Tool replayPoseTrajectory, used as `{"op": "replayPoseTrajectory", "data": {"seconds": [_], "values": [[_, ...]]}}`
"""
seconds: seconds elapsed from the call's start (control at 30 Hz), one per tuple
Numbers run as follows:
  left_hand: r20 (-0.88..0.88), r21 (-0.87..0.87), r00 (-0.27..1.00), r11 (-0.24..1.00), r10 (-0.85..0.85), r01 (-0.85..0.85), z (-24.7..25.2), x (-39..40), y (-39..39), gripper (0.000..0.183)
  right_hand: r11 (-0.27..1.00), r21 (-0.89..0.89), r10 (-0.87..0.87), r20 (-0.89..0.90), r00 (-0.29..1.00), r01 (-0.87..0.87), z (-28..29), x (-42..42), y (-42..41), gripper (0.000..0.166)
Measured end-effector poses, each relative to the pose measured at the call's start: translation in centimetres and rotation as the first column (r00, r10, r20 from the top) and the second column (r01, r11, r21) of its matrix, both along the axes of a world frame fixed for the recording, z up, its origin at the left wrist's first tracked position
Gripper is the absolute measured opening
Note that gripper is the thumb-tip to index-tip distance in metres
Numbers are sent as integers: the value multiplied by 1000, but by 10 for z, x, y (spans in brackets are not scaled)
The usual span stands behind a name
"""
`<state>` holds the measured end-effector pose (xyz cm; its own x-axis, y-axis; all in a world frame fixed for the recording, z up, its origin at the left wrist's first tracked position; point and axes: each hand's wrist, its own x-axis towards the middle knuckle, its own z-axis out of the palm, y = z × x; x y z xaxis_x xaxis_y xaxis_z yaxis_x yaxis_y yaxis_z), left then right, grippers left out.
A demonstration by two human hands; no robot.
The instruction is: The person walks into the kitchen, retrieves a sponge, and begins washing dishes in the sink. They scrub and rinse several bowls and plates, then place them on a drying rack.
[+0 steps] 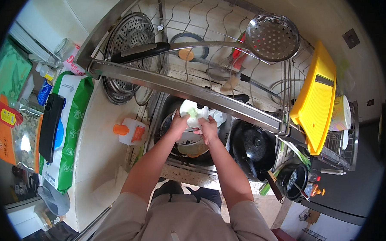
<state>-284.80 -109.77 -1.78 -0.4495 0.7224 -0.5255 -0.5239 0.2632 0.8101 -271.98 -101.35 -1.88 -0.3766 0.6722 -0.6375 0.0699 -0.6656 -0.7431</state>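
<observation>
Over the sink (223, 139), a white bowl (194, 113) is held between both hands, tilted so that its inside shows. My left hand (179, 123) grips its lower left edge, and my right hand (208, 129) grips the lower right edge. Just below them in the sink lie a white dish with dark marks (189, 138) and a strainer-like basket (192, 150). Another white or clear dish (218, 116) is right of the bowl. The rack's front rail passes close above the bowl, and a dark knob, perhaps the faucet's, partly covers the bowl's top edge.
A metal dish rack (181, 87) spans the sink, bearing a long-handled skimmer (272, 36), steamer plates (130, 50) and a yellow grater (316, 100). Right of the sink are a black wok (255, 145) and a black pot (290, 179). A bottle with an orange cap (132, 131) lies left.
</observation>
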Motion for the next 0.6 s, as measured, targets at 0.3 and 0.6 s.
{"op": "replayPoseTrajectory", "data": {"seconds": [0.3,0.6], "values": [[-245,-73,967,996,-72,56,-5,12,27,47,-17,768,114,637,762,-640,40,41,2,37],[-587,-123,809,986,21,-114,-38,22,43,43,177,561,486,665,568,-808,35,24,-2,60]]}}
